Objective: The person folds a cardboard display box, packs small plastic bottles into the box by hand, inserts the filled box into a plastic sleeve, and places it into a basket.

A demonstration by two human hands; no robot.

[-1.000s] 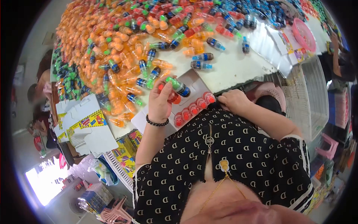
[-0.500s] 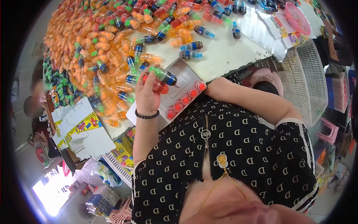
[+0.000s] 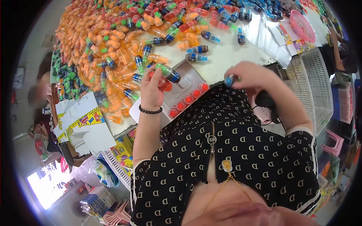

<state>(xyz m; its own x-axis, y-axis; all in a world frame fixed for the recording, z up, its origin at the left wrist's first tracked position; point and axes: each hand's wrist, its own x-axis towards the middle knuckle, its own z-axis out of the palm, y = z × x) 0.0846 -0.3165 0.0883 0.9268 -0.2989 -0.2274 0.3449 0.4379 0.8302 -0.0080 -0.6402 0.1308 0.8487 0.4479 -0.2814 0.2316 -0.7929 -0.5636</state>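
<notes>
My left hand (image 3: 152, 90) is closed around small drink bottles, one dark-labelled with green (image 3: 168, 73) and one red (image 3: 164, 84). They are held over the left part of an open grey-white cardboard box (image 3: 187, 72). Along the box's near side stands a row of several red-capped bottles (image 3: 188, 99). To the right of the box, above the table's near edge, my right hand (image 3: 250, 76) is closed on a small dark bottle with a blue end (image 3: 229, 80). Motion blurs this hand, and its fingers partly hide the bottle.
A large heap of orange bottles (image 3: 109, 49) covers the table's left and back, with red, green and blue ones mixed in. Flat printed cartons (image 3: 85, 128) are stacked at left. At right are a pink basket (image 3: 302, 25) and a white plastic crate (image 3: 318, 79).
My right hand has lifted away from the box's right corner and moved right, now showing a bottle in it. My left hand keeps its bottles over the box. The view has shifted slightly.
</notes>
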